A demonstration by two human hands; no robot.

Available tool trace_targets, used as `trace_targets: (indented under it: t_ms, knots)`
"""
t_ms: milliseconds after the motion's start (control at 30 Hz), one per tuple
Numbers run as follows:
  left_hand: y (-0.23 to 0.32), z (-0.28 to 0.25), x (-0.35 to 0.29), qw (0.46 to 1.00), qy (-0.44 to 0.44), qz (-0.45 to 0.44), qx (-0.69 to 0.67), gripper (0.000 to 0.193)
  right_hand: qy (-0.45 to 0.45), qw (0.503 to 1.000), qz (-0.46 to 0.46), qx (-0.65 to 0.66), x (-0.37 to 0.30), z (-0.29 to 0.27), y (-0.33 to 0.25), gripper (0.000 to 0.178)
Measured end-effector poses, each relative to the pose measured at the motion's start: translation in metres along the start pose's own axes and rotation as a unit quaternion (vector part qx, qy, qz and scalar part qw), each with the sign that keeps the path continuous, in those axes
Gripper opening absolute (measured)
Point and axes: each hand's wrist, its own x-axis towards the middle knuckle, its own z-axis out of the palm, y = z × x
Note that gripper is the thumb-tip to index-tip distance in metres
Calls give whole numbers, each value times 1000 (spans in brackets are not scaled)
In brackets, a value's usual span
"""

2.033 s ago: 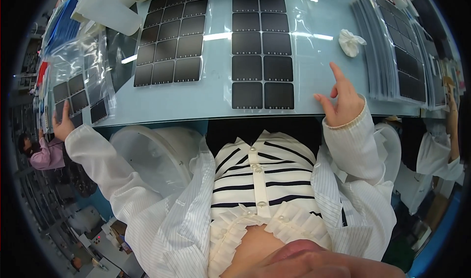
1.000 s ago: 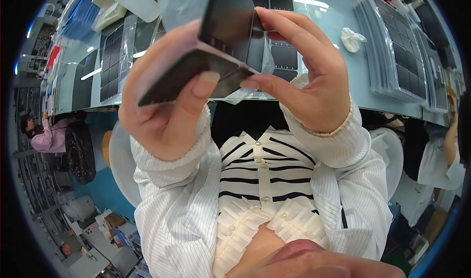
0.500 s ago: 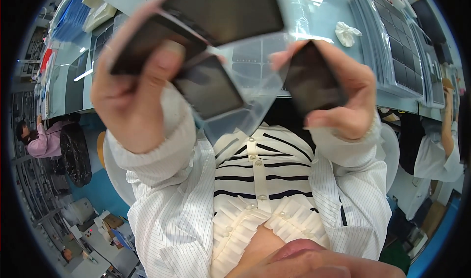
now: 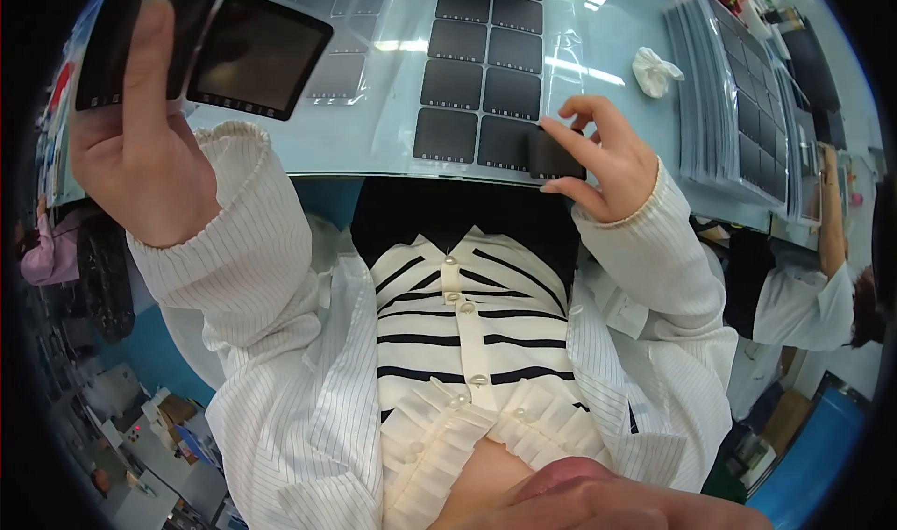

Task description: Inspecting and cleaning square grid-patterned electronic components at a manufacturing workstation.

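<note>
My left hand (image 4: 154,156) is raised at the far left, gripping dark rounded screen panels with one finger laid flat over the nearest panel (image 4: 103,49). Beside it a second dark panel (image 4: 257,58) hangs tilted, and the edge of another shows at the top rim. At the table's front edge my right hand (image 4: 607,161) pinches a small dark panel (image 4: 558,156) between thumb and fingers. That panel overlaps the lower right corner of a clear sheet holding two columns of similar dark panels (image 4: 453,86). Small pale marks run along one edge of each panel.
A tall stack of clear sheets with dark panels (image 4: 738,100) stands on the right of the table. A crumpled white tissue (image 4: 656,72) lies before it. Another panel-filled sheet (image 4: 336,77) is at the back left. A person in white (image 4: 813,296) sits at the right.
Both hands came apart and down from in front of the camera. My left hand moved left with its panels; my right lowered its panel to the sheet's corner. The two-column sheet is now in plain view.
</note>
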Motion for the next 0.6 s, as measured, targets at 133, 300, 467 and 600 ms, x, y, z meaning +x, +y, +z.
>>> trace_targets:
  t_ms: [133, 300, 467, 600]
  knots:
    - [-4, 8, -11, 999, -23, 26, -14, 16, 16, 994, -64, -84, -9, 6, 19, 53]
    - [3, 15, -14, 995, -91, 36, -17, 15, 32, 998, -52, -36, -12, 6, 21, 42]
    - [-11, 8, -11, 994, -101, 48, 9, 18, 67, 996, -46, -42, -11, 10, 22, 38]
    - [2, 11, -15, 997, -73, 29, 19, 17, 44, 991, -60, -109, -12, 9, 19, 38]
